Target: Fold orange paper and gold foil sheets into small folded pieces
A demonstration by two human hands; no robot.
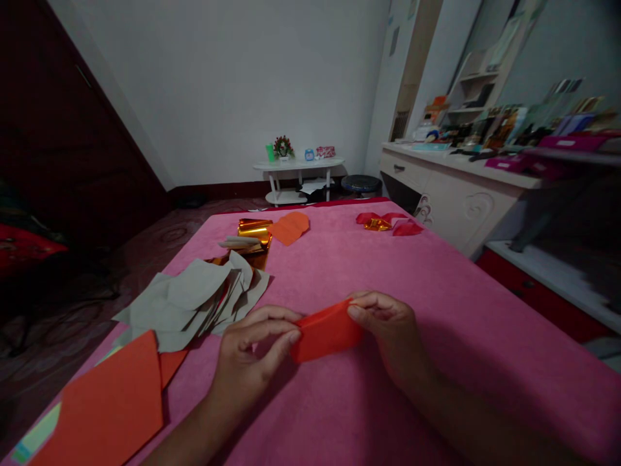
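Note:
A folded piece of red-orange paper (327,333) is held above the pink-covered surface (334,414), its folded edge uppermost. My left hand (257,346) pinches its left end between thumb and fingers. At the opposite end, my right hand (388,327) grips the upper corner with thumb and forefinger. Left of my left hand lies a loose pile of grey cut sheets (194,298). Closer to me, a large orange sheet (111,395) rests at the left edge, with part of another orange piece showing beneath it.
Beyond the grey pile sit a shiny gold roll (255,230) and an orange cut-out (291,226). Red petal-like pieces with gold foil (378,224) lie at the far right. A white side table (301,164) stands by the wall, and a cluttered dresser (451,188) flanks the right side.

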